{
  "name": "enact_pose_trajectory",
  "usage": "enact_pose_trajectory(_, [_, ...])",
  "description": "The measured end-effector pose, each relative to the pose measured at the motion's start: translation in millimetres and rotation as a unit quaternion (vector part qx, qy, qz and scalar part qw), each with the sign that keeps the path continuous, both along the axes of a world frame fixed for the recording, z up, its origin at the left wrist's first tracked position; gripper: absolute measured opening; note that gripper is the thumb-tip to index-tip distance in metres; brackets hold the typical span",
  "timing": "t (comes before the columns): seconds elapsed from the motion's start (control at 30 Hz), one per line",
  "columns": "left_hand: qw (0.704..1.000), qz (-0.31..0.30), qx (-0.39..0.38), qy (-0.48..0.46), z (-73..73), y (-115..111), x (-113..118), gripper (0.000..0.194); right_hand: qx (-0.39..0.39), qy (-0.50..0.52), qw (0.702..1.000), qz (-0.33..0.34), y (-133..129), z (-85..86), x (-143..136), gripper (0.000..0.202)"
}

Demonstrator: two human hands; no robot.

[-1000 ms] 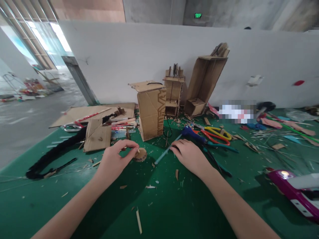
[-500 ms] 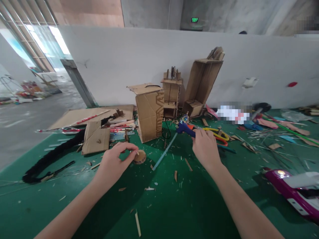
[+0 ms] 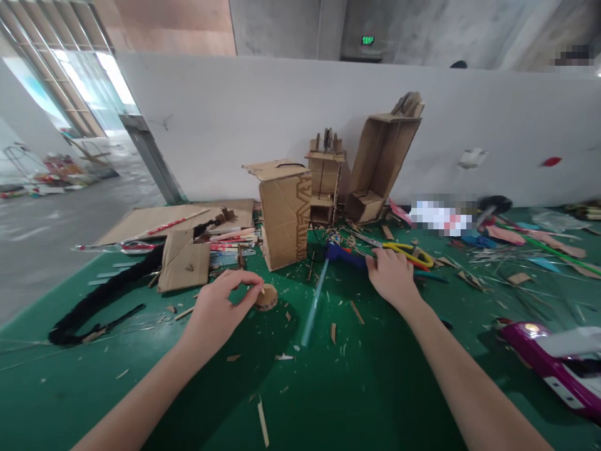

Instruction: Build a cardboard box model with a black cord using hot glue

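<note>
My left hand is closed in a pinch, thumb and forefinger on a short thin wooden stick. The stick meets a small round cardboard disc just beyond the fingertips; whether it is fixed in the disc I cannot tell. At the right, my right hand is low over the table with its fingers curled on the end of a blue glue gun. A long translucent blue glue stick reaches from the gun toward me. Yellow-handled scissors lie just beyond that hand.
A cardboard box stands upright ahead, with two taller cardboard structures behind it. A folded cardboard piece and a black fuzzy strip lie left. A purple-and-white device sits right. Scraps litter the green table.
My right hand has lowered the glue gun to the table, and the glue stick has swung with its near end closer to me. My left hand keeps its pinch by the disc.
</note>
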State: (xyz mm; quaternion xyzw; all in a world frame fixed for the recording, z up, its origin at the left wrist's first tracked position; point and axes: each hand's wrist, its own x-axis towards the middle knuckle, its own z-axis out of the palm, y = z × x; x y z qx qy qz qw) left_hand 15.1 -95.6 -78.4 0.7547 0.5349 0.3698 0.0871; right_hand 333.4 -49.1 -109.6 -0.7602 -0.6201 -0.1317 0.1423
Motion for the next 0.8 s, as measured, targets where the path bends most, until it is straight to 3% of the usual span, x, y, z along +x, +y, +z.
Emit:
enact_pose_trajectory(0.3, [1.000,-0.006,-0.003,0.011,0.0,-1.6,0.5,0.018,-0.043,0.007,0.999,0.003,9.7,7.0,31.8,0.034])
enact_pose_trajectory(0.43, [1.000,-0.015,0.002,-0.001,1.6,-3.9,3.7,0.016,-0.049,0.000,0.999,0.007,14.0,14.8,30.3,0.031])
enact_pose_trajectory(0.6, [0.999,-0.039,0.002,-0.012,0.8,-8.7,6.5,0.014,-0.078,-0.072,0.994,-0.035,17.3,26.3,25.8,0.037])
enact_pose_trajectory(0.8, [0.998,-0.065,0.002,-0.013,0.8,-12.1,11.6,0.013,-0.104,-0.062,0.992,-0.034,24.4,27.7,24.9,0.025])
